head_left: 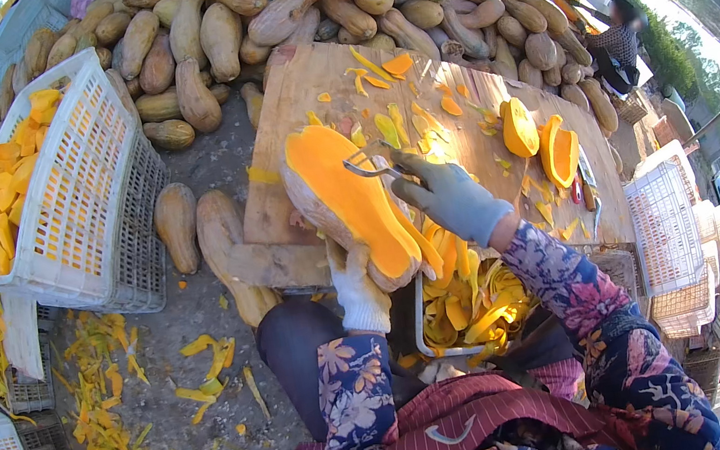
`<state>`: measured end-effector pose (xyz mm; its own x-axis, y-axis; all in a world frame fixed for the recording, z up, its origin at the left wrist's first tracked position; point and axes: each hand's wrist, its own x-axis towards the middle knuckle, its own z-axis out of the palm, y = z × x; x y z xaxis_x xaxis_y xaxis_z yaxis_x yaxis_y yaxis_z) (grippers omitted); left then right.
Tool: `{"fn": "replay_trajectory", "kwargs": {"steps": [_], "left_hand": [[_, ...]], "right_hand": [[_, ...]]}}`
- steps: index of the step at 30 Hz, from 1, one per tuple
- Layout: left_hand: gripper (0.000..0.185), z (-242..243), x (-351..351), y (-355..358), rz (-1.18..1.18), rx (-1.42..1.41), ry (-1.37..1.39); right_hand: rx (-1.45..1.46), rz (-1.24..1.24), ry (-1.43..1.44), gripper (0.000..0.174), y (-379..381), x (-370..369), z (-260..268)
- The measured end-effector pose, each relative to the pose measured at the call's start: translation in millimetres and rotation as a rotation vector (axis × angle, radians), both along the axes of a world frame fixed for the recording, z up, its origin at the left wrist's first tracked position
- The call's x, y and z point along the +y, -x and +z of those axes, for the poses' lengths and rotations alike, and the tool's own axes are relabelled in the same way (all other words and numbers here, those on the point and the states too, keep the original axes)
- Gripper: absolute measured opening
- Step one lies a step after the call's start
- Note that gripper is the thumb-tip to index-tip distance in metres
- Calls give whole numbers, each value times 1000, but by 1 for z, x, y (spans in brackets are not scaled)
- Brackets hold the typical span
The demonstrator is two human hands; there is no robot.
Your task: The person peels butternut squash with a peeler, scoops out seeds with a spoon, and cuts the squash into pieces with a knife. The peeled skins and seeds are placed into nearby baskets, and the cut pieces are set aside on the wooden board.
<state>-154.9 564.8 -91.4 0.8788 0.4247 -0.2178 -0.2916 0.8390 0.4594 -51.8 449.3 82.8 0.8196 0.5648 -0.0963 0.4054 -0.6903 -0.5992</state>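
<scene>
My left hand (357,289), in a white knit glove, grips the narrow near end of a long tan squash (349,198). A broad strip of its skin is gone, baring orange flesh. In a grey-blue glove, my right hand (450,193) is closed around a metal Y-shaped peeler (369,160), its blade end over the peeled face. Whether the blade touches the flesh I cannot tell. A long peel strip (421,243) hangs along the squash's right side. The squash tilts over the near edge of a wooden board (283,96), above a white bin (421,328) heaped with peelings (472,306).
Two cut squash pieces (519,127) and a knife (587,178) lie at the board's right. Peel scraps dot the board. A white crate (82,184) of orange chunks stands left. Whole squashes (218,42) are piled behind. Peelings (104,393) litter the floor. A person (617,43) sits far right.
</scene>
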Motion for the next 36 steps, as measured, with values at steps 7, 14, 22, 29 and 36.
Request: {"fn": "replay_trajectory", "kwargs": {"steps": [7, 14, 22, 29, 36], "left_hand": [[86, 1, 1, -1, 20, 23, 8], [84, -8, 3, -2, -7, -6, -3], [82, 1, 3, -1, -6, 24, -47], [65, 4, 6, 4, -146, 62, 70], [61, 27, -15, 47, -61, 310, 163]], "right_hand": [[-4, 31, 91, 61, 59, -18, -44], [462, -36, 264, 54, 169, -110, -31], [22, -34, 248, 57, 161, -78, -86], [413, -454, -465, 58, 168, -101, -93], [495, -271, -365, 59, 139, -46, -108]]}}
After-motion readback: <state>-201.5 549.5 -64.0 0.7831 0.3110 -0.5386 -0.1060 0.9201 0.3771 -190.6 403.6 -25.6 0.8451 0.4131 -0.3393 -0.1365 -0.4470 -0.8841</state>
